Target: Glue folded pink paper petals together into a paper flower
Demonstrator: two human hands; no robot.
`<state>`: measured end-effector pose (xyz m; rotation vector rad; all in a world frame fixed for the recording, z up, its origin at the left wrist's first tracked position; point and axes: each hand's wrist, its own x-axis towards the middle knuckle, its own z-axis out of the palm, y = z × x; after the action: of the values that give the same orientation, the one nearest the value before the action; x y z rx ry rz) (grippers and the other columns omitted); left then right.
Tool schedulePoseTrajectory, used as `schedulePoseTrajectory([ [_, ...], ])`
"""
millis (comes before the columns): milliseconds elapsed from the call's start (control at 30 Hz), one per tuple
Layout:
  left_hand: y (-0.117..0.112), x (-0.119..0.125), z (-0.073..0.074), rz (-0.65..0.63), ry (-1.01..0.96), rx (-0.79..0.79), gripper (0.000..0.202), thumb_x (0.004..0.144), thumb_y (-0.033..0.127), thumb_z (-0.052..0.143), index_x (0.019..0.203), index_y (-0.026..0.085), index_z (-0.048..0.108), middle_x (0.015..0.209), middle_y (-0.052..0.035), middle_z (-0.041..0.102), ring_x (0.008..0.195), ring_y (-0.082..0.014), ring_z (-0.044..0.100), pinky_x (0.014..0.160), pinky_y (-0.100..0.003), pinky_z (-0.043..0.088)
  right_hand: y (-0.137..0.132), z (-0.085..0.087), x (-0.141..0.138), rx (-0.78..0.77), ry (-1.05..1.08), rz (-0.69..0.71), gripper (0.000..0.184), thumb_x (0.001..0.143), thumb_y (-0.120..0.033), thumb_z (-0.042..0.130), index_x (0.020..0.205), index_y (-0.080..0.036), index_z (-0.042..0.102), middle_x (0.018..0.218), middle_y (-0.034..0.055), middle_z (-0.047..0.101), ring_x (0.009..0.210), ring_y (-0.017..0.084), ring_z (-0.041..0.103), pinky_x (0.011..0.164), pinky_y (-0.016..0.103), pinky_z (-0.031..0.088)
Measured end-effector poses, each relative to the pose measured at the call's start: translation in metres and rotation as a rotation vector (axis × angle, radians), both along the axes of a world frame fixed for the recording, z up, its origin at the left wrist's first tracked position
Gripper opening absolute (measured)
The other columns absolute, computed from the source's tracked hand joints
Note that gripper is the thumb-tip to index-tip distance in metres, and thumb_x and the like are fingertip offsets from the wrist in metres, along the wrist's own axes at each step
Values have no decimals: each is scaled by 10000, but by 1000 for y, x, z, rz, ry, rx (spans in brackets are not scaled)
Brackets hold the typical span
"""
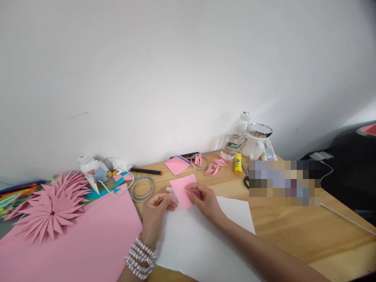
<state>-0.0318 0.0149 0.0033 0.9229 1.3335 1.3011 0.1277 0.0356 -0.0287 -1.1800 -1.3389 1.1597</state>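
Note:
My right hand [205,201] pinches a square of pink paper [182,191] between thumb and fingers at its right edge. The paper is tilted up above a large white sheet [211,243]. Just left of the pink paper is my left hand [158,213], its thumb and fingers drawn together. Whether it grips anything is hidden. Several strands of pearl beads [141,258] circle the left wrist. Behind the paper lie a pink folded piece [177,165] and small folded pink pieces [216,167].
On the left, a spiky pink paper flower [53,213] rests on a large pink sheet [96,239]. A coiled cable [142,188] and marker [147,171] lie behind. Right are a glue stick [237,163], scissors [246,178], water bottle [235,137] and white mug [254,145].

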Motion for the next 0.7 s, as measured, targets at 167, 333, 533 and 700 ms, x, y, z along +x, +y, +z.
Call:
schedulePoseTrajectory([
  [167, 0, -1, 0, -50, -36, -23, 195, 596, 274, 727, 623, 132, 596, 526, -30, 641, 471, -134, 583, 496, -243, 474, 0, -2, 0, 6, -11, 9, 189, 732, -299, 564, 831, -156, 639, 788, 43, 634, 667, 146, 533, 603, 250, 417],
  [333, 0, -3, -6, -88, -27, 10, 207, 639, 312, 707, 645, 122, 624, 556, -45, 656, 494, -136, 595, 515, -242, 478, 1, -6, 0, -1, -1, 30, 192, 734, -300, 569, 837, -152, 635, 783, 43, 628, 651, 140, 522, 587, 244, 410],
  [533, 2, -3, -4, -92, -89, -21, 302, 663, 401, 674, 721, 105, 659, 565, -59, 658, 500, -138, 593, 508, -246, 473, 1, -4, 0, 10, 5, 33, 209, 733, -319, 571, 838, -151, 640, 788, 43, 631, 653, 139, 525, 584, 241, 418],
  [700, 1, -2, -3, -58, -40, -53, 225, 575, 304, 747, 600, 109, 636, 574, -60, 660, 521, -134, 594, 514, -234, 481, -1, 1, 0, -4, 1, 22, 199, 727, -310, 568, 827, -151, 637, 766, 39, 627, 644, 138, 525, 573, 238, 412],
])
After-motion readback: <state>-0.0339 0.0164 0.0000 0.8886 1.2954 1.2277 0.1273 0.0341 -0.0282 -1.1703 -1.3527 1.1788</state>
